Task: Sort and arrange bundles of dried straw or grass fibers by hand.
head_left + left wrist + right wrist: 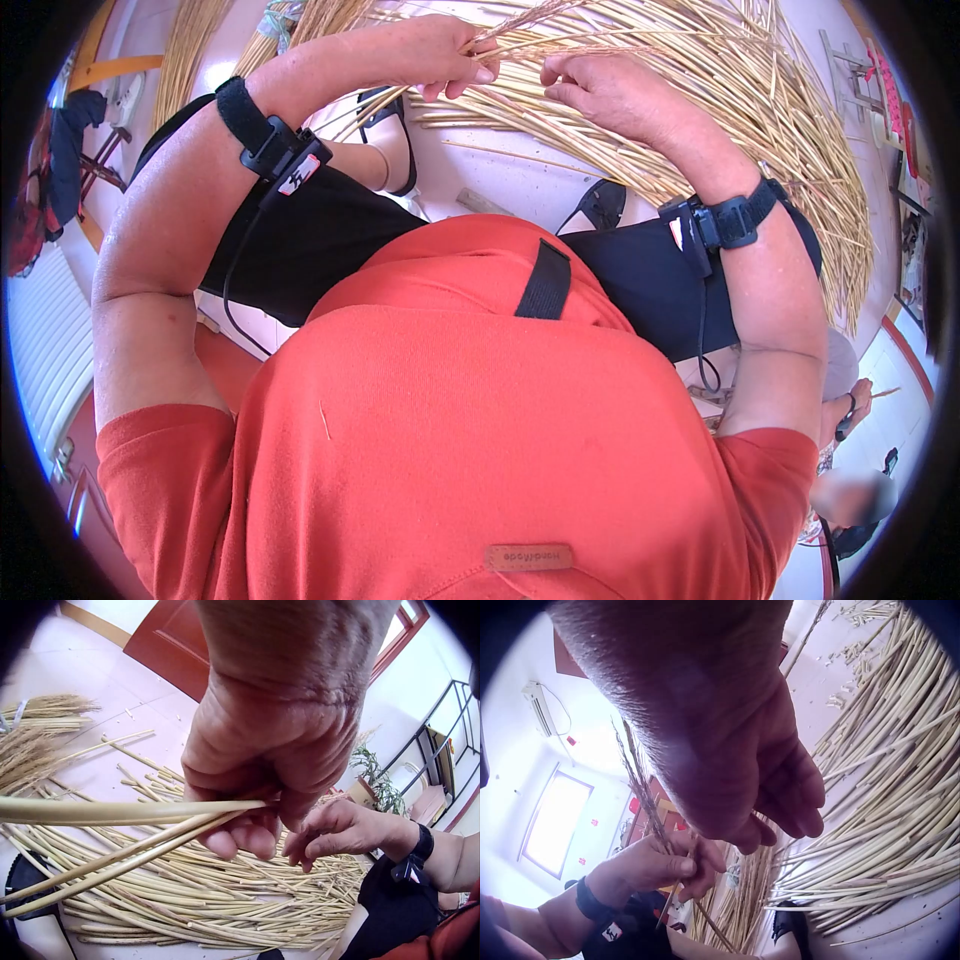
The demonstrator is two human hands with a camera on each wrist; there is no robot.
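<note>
In the head view, the left hand pinches several thin stalks with feathery seed heads. Its fingers curl round the pale stalks in the left wrist view, where the stalks stretch off leftwards. Just beside it is the right hand, fingers loosely bent, with a seed head passing along its fingertips. Nothing shows in the fingers of the right hand in the right wrist view; part of its palm side is hidden. There the left hand grips upright plumed stalks.
A broad heap of straw stalks covers the floor ahead and to the right. Plumed bundles lie at the left, one tied. The person's legs and sandals are below the hands. Another person's arm shows at the right.
</note>
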